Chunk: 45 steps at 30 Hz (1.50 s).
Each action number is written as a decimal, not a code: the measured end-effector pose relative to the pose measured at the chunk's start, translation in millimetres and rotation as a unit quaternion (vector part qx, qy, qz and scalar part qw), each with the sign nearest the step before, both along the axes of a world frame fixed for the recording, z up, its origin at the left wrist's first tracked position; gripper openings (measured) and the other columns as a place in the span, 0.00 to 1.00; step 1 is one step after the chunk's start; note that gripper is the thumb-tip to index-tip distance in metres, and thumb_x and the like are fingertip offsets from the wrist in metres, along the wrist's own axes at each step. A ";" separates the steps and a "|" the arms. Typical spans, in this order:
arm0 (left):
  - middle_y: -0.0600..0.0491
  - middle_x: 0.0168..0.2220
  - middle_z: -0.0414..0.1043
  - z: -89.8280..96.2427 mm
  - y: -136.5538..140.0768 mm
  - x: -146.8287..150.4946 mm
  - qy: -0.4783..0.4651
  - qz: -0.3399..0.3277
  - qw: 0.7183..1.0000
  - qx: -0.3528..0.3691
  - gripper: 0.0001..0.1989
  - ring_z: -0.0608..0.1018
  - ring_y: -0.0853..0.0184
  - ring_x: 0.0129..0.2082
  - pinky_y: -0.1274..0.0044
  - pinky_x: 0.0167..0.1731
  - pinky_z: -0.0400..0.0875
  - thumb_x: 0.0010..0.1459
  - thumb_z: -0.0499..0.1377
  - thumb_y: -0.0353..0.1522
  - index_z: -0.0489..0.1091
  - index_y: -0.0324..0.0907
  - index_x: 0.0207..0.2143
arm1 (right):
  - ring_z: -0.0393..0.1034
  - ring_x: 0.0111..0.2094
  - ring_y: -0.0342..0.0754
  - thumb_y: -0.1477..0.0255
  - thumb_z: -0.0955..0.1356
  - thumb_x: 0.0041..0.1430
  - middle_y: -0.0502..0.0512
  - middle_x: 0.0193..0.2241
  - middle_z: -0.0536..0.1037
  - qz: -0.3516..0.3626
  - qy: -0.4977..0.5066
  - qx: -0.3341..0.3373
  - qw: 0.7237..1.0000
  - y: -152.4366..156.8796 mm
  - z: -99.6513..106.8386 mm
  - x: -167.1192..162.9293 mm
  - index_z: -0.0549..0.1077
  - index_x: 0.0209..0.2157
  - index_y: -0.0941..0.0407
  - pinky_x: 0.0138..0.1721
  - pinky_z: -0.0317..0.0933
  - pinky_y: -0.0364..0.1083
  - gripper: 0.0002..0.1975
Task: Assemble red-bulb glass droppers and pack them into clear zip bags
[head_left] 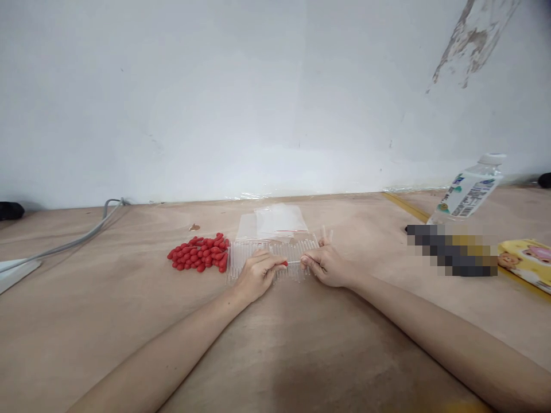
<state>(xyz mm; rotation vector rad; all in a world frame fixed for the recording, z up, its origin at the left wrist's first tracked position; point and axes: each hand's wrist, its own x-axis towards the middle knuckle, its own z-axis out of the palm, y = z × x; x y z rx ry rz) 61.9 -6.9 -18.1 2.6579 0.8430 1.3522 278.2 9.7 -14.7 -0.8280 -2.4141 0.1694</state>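
My left hand pinches a small red rubber bulb between thumb and fingertips. Facing it, my right hand grips a thin clear dropper tube, whose left end meets the bulb; how far it goes in I cannot tell. More clear tubes stick up from behind the right hand's fingers. Beneath and behind both hands lies a row of clear tubes side by side on the wooden table. Left of that row is a pile of red rubber bulbs.
Clear plastic bags lie behind the tubes. A tilted, labelled bottle and a yellow printed packet are at the right, near a blurred dark item. A grey cable runs along the left. A wall closes off the back.
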 end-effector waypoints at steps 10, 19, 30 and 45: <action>0.51 0.31 0.76 -1.7 1.3 0.4 -0.015 0.055 0.995 -0.077 0.06 0.76 0.67 0.31 0.75 0.33 0.69 0.56 0.56 0.31 0.72 0.40 0.35 | 0.58 0.20 0.39 0.68 0.58 0.62 0.47 0.20 0.72 -0.021 0.032 0.040 0.998 -0.1 0.6 -1.2 0.67 0.29 0.56 0.36 0.44 0.46 0.13; 0.52 0.32 0.76 4.5 0.5 -1.0 -0.021 0.051 0.991 -0.123 0.07 0.75 0.66 0.32 0.74 0.35 0.69 0.56 0.56 0.31 0.73 0.42 0.36 | 0.60 0.20 0.38 0.67 0.60 0.61 0.45 0.20 0.71 -0.011 0.056 0.010 0.998 1.6 -0.1 -0.6 0.66 0.27 0.56 0.39 0.46 0.46 0.11; 0.52 0.29 0.74 7.6 -3.1 1.6 0.017 0.064 0.993 -0.094 0.07 0.73 0.67 0.30 0.75 0.33 0.67 0.57 0.55 0.32 0.72 0.41 0.34 | 0.60 0.21 0.39 0.68 0.60 0.61 0.46 0.20 0.72 -0.023 0.048 0.047 0.997 -1.4 0.7 -0.9 0.68 0.28 0.56 0.37 0.44 0.46 0.11; 0.53 0.28 0.74 -0.5 -3.4 0.3 0.029 0.059 0.996 -0.057 0.06 0.73 0.68 0.29 0.75 0.32 0.67 0.57 0.55 0.32 0.70 0.41 0.33 | 0.53 0.16 0.37 0.68 0.58 0.61 0.43 0.13 0.63 -0.027 0.010 -0.001 1.000 -6.0 7.7 -4.6 0.64 0.19 0.58 0.40 0.46 0.47 0.18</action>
